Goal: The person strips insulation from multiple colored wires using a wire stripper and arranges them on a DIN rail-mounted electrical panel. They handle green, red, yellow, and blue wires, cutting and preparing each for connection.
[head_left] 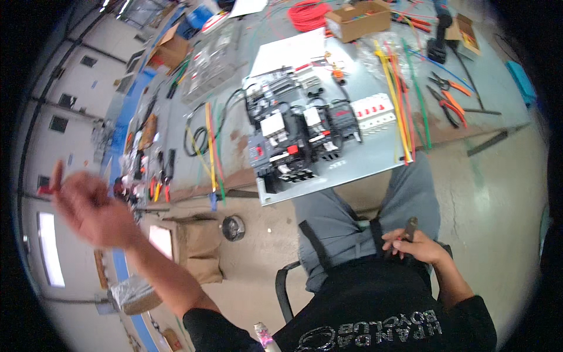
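My left hand [94,208] is raised at the far left, off the table's edge, its fingers apart and partly curled, somewhat blurred. Nothing shows in it. Low over my lap, my right hand [417,246] is closed around a pair of pliers [412,225], whose dark head points up; the handles are mostly hidden by the fingers. In front of me a metal mounting plate [346,171] juts over the table edge. It carries black contactors [280,138], a second contactor unit [319,132] and a row of white circuit breakers [373,111] with red levers.
Yellow, red and green wires [399,100] lie across the plate's right side; more wires [212,146] hang at its left. Two pliers [448,108] rest at the table's right. Behind are a cardboard box [359,22] and a red wire coil [308,14]. A tape roll [233,228] is on the floor.
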`<control>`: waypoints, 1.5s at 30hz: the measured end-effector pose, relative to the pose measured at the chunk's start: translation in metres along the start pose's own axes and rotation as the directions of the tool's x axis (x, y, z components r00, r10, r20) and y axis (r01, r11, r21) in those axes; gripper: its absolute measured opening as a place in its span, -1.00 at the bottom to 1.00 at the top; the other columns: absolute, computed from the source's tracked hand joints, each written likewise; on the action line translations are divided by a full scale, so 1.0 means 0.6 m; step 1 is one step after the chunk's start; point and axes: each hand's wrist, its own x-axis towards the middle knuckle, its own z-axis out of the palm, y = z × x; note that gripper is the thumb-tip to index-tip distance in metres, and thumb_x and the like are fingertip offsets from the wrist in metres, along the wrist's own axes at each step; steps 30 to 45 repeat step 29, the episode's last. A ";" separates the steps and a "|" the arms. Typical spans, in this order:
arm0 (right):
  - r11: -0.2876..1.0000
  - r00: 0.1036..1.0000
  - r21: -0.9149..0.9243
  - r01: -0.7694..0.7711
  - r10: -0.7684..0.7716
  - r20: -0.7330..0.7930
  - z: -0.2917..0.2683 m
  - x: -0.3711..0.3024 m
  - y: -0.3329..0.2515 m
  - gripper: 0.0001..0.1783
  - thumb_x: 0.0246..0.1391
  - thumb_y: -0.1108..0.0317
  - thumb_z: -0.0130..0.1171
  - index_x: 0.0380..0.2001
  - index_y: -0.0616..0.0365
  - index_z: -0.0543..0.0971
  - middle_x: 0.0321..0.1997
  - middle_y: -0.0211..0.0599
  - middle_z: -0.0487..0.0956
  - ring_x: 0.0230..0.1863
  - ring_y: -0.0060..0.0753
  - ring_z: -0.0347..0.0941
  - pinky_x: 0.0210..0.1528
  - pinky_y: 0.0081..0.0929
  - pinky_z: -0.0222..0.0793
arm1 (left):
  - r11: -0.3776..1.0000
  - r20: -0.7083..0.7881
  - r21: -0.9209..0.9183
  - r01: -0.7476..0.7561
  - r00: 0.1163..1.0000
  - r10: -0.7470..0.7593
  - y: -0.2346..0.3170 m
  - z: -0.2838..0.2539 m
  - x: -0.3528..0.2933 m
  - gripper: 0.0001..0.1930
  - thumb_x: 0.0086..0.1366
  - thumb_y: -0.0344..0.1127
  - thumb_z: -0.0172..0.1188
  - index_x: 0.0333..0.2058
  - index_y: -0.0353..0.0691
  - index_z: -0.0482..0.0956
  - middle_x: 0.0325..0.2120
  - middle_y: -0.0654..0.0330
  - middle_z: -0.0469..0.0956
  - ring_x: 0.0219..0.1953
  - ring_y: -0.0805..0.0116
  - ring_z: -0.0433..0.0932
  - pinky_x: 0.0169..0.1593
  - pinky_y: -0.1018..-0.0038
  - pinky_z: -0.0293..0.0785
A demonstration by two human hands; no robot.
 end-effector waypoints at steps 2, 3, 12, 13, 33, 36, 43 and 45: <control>0.998 1.000 0.063 0.000 0.000 -0.007 0.004 0.001 -0.018 -0.59 0.43 0.28 0.02 0.23 0.23 0.47 -0.01 -0.20 0.65 -0.26 -0.51 0.53 -0.26 -0.50 0.52 | 0.980 0.245 -0.147 0.133 0.965 -0.094 0.074 -0.010 -0.014 -0.50 0.60 -0.07 -0.09 0.26 -0.36 0.37 -0.54 0.38 0.29 -0.54 0.65 0.14 -0.51 0.62 -0.01; 0.996 0.999 0.078 0.032 -0.029 -0.034 0.006 0.005 -0.025 -0.59 0.44 0.28 0.02 0.23 0.24 0.46 -0.01 -0.22 0.63 -0.25 -0.51 0.53 -0.26 -0.51 0.52 | 0.956 0.325 -0.032 0.293 0.907 -0.267 0.106 0.003 -0.044 -0.52 0.57 -0.08 0.00 0.26 -0.31 0.40 -0.51 0.36 0.38 -0.51 0.67 0.19 -0.48 0.66 0.05; 0.711 0.787 -0.605 0.358 -0.579 -0.215 0.035 0.037 -0.141 -0.27 0.23 0.60 0.04 0.47 0.15 0.17 0.30 0.08 0.46 0.25 -0.07 0.52 0.27 -0.23 0.39 | 0.779 0.913 0.113 0.617 0.244 -0.326 0.197 0.208 -0.415 -0.80 0.42 -0.46 0.16 -0.02 -0.29 0.58 -0.30 -0.02 0.65 -0.36 0.16 0.67 -0.25 0.41 0.55; 0.699 0.766 -0.611 0.372 -0.603 -0.223 0.040 0.035 -0.146 -0.23 0.20 0.63 0.04 0.48 0.14 0.15 0.32 0.08 0.44 0.26 -0.05 0.51 0.28 -0.22 0.39 | 0.749 0.897 0.112 0.653 0.258 -0.360 0.202 0.218 -0.433 -0.80 0.41 -0.46 0.18 -0.03 -0.31 0.59 -0.33 0.00 0.65 -0.39 0.22 0.67 -0.28 0.44 0.54; 0.693 0.724 -0.562 0.452 -0.653 -0.222 0.057 0.091 -0.099 0.08 0.08 0.78 0.02 0.57 -0.15 -0.16 0.63 0.02 -0.05 0.50 0.17 0.18 0.47 -0.07 0.19 | 0.864 0.837 0.050 0.501 0.451 -0.310 0.183 0.235 -0.489 -0.80 0.36 -0.46 0.26 -0.06 -0.31 0.62 -0.31 -0.01 0.70 -0.37 0.25 0.72 -0.31 0.39 0.57; 0.693 0.724 -0.562 0.452 -0.653 -0.222 0.057 0.091 -0.099 0.08 0.08 0.78 0.02 0.57 -0.15 -0.16 0.63 0.02 -0.05 0.50 0.17 0.18 0.47 -0.07 0.19 | 0.864 0.837 0.050 0.501 0.451 -0.310 0.183 0.235 -0.489 -0.80 0.36 -0.46 0.26 -0.06 -0.31 0.62 -0.31 -0.01 0.70 -0.37 0.25 0.72 -0.31 0.39 0.57; 0.693 0.724 -0.562 0.452 -0.653 -0.222 0.057 0.091 -0.099 0.08 0.08 0.78 0.02 0.57 -0.15 -0.16 0.63 0.02 -0.05 0.50 0.17 0.18 0.47 -0.07 0.19 | 0.864 0.837 0.050 0.501 0.451 -0.310 0.183 0.235 -0.489 -0.80 0.36 -0.46 0.26 -0.06 -0.31 0.62 -0.31 -0.01 0.70 -0.37 0.25 0.72 -0.31 0.39 0.57; 0.693 0.724 -0.562 0.452 -0.653 -0.222 0.057 0.091 -0.099 0.08 0.08 0.78 0.02 0.57 -0.15 -0.16 0.63 0.02 -0.05 0.50 0.17 0.18 0.47 -0.07 0.19 | 0.864 0.837 0.050 0.501 0.451 -0.310 0.183 0.235 -0.489 -0.80 0.36 -0.46 0.26 -0.06 -0.31 0.62 -0.31 -0.01 0.70 -0.37 0.25 0.72 -0.31 0.39 0.57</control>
